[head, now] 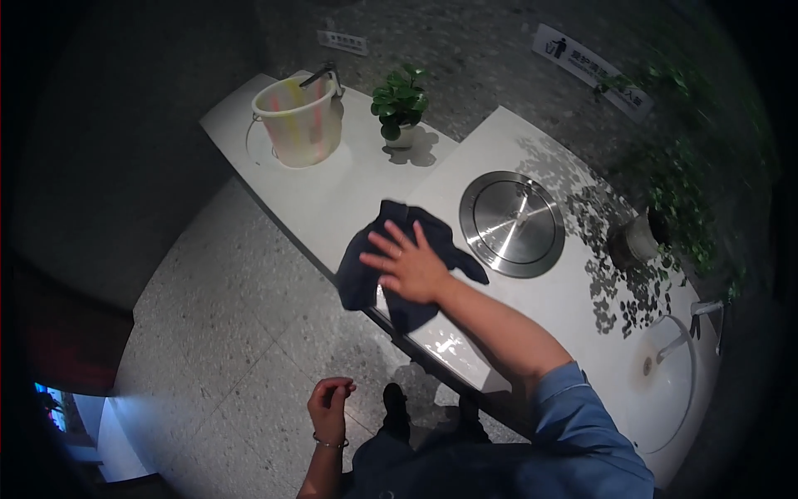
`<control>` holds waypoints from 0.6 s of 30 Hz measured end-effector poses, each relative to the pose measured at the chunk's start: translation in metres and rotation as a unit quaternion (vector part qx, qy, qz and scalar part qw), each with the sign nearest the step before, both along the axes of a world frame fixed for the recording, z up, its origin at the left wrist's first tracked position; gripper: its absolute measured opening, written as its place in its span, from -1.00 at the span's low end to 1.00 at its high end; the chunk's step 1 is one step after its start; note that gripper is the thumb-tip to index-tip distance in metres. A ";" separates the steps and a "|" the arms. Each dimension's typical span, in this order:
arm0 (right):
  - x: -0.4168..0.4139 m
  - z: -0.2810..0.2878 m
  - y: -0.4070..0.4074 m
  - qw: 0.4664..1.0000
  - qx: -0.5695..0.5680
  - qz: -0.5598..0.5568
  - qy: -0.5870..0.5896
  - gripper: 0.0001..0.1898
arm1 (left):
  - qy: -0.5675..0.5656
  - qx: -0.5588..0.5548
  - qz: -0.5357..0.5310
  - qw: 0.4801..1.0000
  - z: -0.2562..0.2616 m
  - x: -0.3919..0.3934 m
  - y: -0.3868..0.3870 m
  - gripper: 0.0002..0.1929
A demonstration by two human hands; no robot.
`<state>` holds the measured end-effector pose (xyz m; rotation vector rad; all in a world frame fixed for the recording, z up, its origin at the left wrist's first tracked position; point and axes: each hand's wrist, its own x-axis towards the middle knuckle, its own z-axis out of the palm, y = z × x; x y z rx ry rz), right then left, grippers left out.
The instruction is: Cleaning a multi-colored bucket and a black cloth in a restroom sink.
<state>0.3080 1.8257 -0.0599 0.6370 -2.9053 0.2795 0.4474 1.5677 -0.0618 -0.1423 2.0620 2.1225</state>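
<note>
My right hand point(409, 268) lies flat with spread fingers on a dark blue cloth point(360, 268), which is spread on the white countertop point(368, 187). The cloth hangs over the counter's front edge on the left, and one corner reaches toward the round stainless-steel lid point(514, 224) set in the counter. Away from the counter, low in front of my body, my left hand point(328, 402) hangs over the floor with loosely curled fingers and nothing visible in it.
A striped plastic bucket point(305, 137) stands in the far-left basin under a faucet point(324, 75). Beside it is a small potted plant point(399, 109). On the right are a trailing potted plant point(633, 240) and a second washbasin point(664, 399). Wall signs point(586, 68) bear writing.
</note>
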 end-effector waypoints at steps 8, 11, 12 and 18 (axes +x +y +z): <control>-0.085 -0.010 0.131 0.923 0.030 -0.383 0.018 -0.49 | -0.011 -0.110 0.060 0.992 -0.021 -0.031 -0.043 -0.92; -0.087 -0.012 0.108 0.954 0.075 -0.286 -0.039 -0.49 | 0.141 -0.270 0.078 0.949 -0.011 -0.052 -0.012 -0.86; -0.088 -0.012 0.112 0.969 0.069 -0.228 -0.058 -0.50 | 0.180 -0.279 0.029 0.943 -0.004 -0.064 0.007 -0.79; -0.114 -0.018 0.224 0.935 -0.029 -0.352 -0.034 -0.54 | 0.366 -0.345 -0.150 0.851 0.007 -0.144 0.127 -0.66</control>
